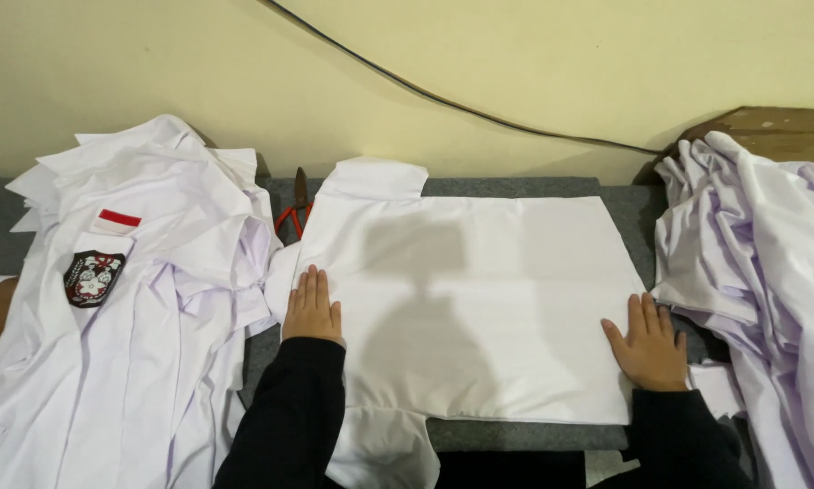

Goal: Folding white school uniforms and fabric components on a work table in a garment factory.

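A white shirt (479, 299) lies folded flat into a rectangle on the grey table (516, 186), collar end at the upper left. My left hand (313, 308) presses flat on its left edge, fingers together. My right hand (647, 342) rests flat on its right edge, fingers slightly apart. Both arms wear black sleeves. Neither hand holds anything.
A stack of white shirts (126, 299) with a red-and-white strip and a dark round badge lies at the left. A rumpled heap of white shirts (760, 272) sits at the right. Red-handled scissors (296, 213) lie behind the left stack. A black cable (443, 100) crosses the wall.
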